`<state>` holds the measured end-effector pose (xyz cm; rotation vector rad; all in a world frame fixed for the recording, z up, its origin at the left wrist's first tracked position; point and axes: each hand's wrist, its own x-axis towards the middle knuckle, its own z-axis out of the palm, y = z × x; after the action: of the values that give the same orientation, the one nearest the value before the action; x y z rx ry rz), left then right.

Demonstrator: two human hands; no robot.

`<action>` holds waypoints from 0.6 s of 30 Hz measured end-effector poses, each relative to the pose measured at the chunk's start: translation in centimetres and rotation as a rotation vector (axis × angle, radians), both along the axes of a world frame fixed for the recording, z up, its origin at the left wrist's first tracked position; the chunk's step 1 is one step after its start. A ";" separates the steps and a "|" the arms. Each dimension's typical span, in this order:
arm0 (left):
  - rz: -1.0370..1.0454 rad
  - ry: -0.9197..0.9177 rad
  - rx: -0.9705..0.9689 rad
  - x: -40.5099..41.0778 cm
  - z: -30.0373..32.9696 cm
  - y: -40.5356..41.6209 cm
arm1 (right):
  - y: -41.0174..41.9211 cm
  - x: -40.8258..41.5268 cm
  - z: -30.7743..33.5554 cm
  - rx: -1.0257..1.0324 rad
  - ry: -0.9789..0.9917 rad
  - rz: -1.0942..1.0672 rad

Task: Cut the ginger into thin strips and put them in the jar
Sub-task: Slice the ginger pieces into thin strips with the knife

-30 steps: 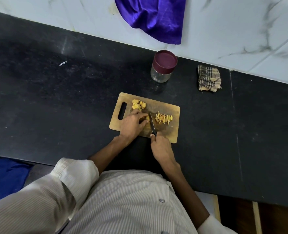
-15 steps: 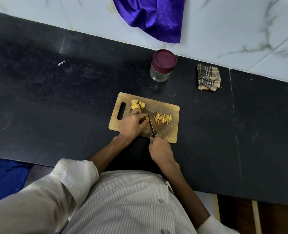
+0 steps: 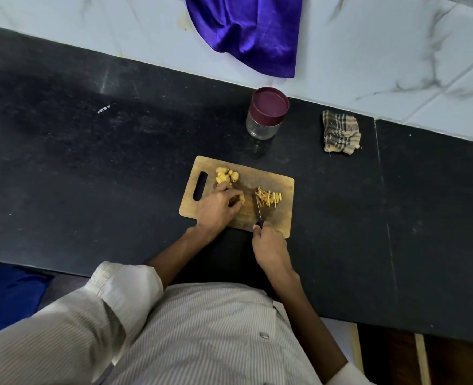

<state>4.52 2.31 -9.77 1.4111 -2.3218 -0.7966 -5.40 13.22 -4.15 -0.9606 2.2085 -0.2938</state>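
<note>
A person stands at a long black stone counter (image 3: 91,168), seen from a camera on their head looking down. On a small rectangular wooden cutting board (image 3: 274,223) with a slot handle, the cutting step of the task is in hand. The left hand (image 3: 218,207) has its fingers curled over a yellow piece of peeled ginger (image 3: 240,200), pinning it to the board. The right hand (image 3: 270,250) is wrapped around the dark handle of a small kitchen knife (image 3: 258,208), whose thin blade stands just to the right of the held piece. Right of the blade lies a small heap of thin yellow ginger strips (image 3: 270,198). At the board's far edge, just beyond the left hand, sits a cluster of uncut yellow ginger chunks (image 3: 227,175). The work appears to be partway through: some strips are done, several chunks remain. The next move likely calls for bringing the blade down close beside the fingertips, so the fingers should keep tucked back. Behind the board stands a clear glass jar with a maroon screw lid (image 3: 267,113), lid on, apparently empty; it will need opening before any strips go in. To the right of the jar lies a crumpled checked brown cloth (image 3: 340,132). A white marbled tile wall (image 3: 396,51) rises behind the counter, with a shiny purple fabric (image 3: 246,31) hanging down over it. The person wears a pale striped shirt (image 3: 202,334) with rolled sleeves.
</note>
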 end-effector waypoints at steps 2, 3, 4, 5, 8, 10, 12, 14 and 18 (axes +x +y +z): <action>-0.002 -0.001 0.001 0.0 -0.1 0.0 | 0.1 0.0 0.0 -0.008 -0.007 -0.001; 0.000 -0.004 0.004 0.1 -0.2 0.0 | 0.1 0.0 0.1 -0.015 -0.009 -0.003; 0.003 -0.006 0.009 0.1 -0.2 0.0 | 0.1 0.0 0.1 -0.020 -0.011 -0.005; 0.005 -0.006 0.014 0.1 -0.2 -0.1 | 0.0 -0.1 0.2 -0.024 -0.014 -0.006; -0.001 0.015 0.022 0.2 -0.2 -0.1 | -0.1 0.0 0.2 -0.027 -0.019 0.001; -0.001 0.027 0.021 0.2 -0.1 -0.2 | -0.1 0.2 0.2 -0.032 -0.019 0.019; -0.005 0.030 0.022 0.3 -0.1 -0.2 | -0.2 0.4 0.2 -0.034 -0.016 0.043; -0.003 0.033 0.022 0.3 0.0 -0.2 | -0.4 0.7 0.1 -0.032 -0.015 0.068; -0.006 0.036 0.014 0.2 -0.1 -0.1 | -0.6 0.8 0.0 -0.010 -0.005 0.087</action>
<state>4.76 2.19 -9.83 1.3846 -2.2993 -0.8347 -4.62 12.64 -4.15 -1.0573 2.1559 -0.2674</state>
